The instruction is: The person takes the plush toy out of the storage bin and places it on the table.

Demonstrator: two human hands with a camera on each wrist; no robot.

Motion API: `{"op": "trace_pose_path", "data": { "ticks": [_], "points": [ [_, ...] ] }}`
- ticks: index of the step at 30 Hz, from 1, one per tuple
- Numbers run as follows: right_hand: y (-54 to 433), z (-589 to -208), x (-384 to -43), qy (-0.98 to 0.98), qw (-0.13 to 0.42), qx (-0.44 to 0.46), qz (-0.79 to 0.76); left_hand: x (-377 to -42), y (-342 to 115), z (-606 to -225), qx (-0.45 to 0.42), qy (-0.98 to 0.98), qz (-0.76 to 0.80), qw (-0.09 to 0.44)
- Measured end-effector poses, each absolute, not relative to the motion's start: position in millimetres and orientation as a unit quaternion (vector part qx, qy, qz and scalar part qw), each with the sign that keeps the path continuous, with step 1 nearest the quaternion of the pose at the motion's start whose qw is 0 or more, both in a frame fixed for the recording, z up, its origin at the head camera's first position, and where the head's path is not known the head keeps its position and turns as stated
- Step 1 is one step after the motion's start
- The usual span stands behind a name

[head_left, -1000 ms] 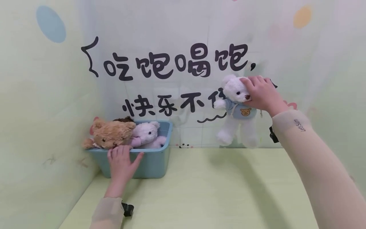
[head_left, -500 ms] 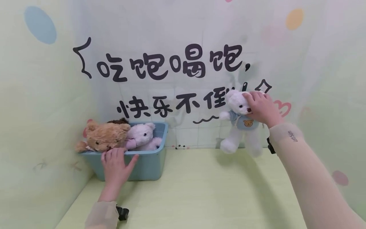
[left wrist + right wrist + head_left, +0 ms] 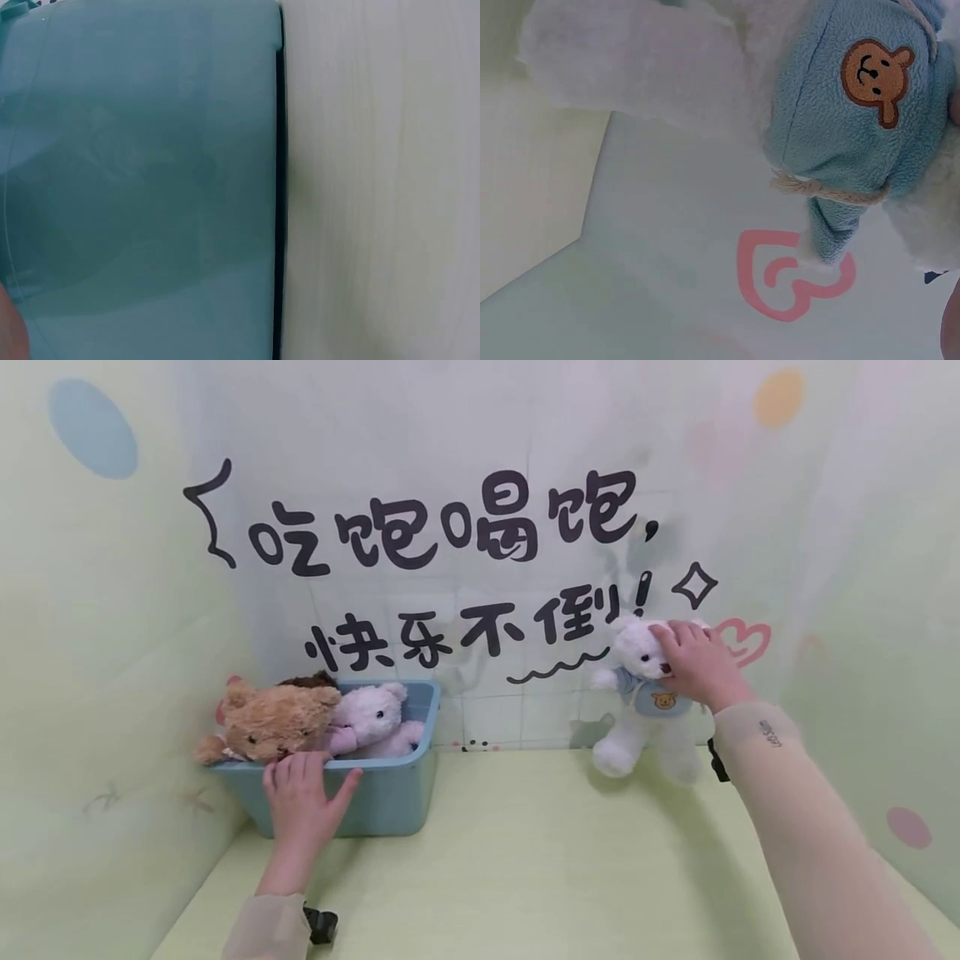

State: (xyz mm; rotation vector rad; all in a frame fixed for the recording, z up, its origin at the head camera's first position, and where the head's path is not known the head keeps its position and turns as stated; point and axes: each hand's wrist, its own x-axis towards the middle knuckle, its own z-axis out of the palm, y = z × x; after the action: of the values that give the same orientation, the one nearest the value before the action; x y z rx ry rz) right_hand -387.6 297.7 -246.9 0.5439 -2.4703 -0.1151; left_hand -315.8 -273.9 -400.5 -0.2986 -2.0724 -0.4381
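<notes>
My right hand point(image 3: 705, 664) grips a white teddy bear point(image 3: 641, 643) by the head, at the back right of the table. The bear wears a light blue hoodie point(image 3: 855, 112) with an embroidered bear face on it. It is upright and faces me; I cannot tell whether its feet touch the tabletop. My left hand point(image 3: 303, 806) hooks its fingers over the front rim of a blue-green plastic bin point(image 3: 390, 797), thumb outside. Inside lie a tan teddy bear point(image 3: 273, 718), a white and pink plush bear point(image 3: 382, 718) and something dark brown point(image 3: 311, 681), mostly hidden.
The bin stands at the back left of the pale yellow-green table point(image 3: 517, 860). A printed wall covering point(image 3: 480, 435) with black lettering closes off the back, and side walls stand left and right.
The right hand has lowered the white teddy bear toward the tabletop. The left hand stays on the bin's rim. The head view has shifted slightly.
</notes>
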Motion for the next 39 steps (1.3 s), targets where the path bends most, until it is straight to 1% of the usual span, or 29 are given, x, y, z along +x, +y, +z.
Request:
{"op": "trace_pose_path", "data": {
  "ticks": [3, 9, 15, 21, 26, 33, 39],
  "points": [
    [299.1, -260.4, -387.7, -0.923, 0.318, 0.213, -0.046, -314.4, -276.2, -401.3, -0.121, -0.846, -0.178, 0.487],
    [305.2, -288.8, -389.9, -0.895, 0.38, 0.229, -0.052, -316.0, -276.2, -401.8, -0.129, -0.847, -0.17, 0.487],
    [306.1, -310.5, -399.0, -0.882, 0.406, 0.234, -0.058, -317.2, -277.0, -402.4, -0.126, -0.843, -0.176, 0.493],
    [300.5, -326.1, -399.6, -0.895, 0.387, 0.22, -0.03, -317.1, -277.0, -403.1, -0.127, -0.841, -0.177, 0.496],
    [299.1, -346.7, -397.6, -0.9, 0.38, 0.215, -0.016, -316.5, -275.8, -403.3, -0.129, -0.841, -0.178, 0.495],
    [294.4, -369.8, -398.8, -0.938, 0.3, 0.171, 0.041, -319.4, -274.2, -401.3, -0.133, -0.835, -0.175, 0.505],
    [283.2, -366.4, -403.8, -0.948, 0.271, 0.153, 0.069, -319.5, -275.0, -402.2, -0.131, -0.833, -0.178, 0.507]
  ]
}}
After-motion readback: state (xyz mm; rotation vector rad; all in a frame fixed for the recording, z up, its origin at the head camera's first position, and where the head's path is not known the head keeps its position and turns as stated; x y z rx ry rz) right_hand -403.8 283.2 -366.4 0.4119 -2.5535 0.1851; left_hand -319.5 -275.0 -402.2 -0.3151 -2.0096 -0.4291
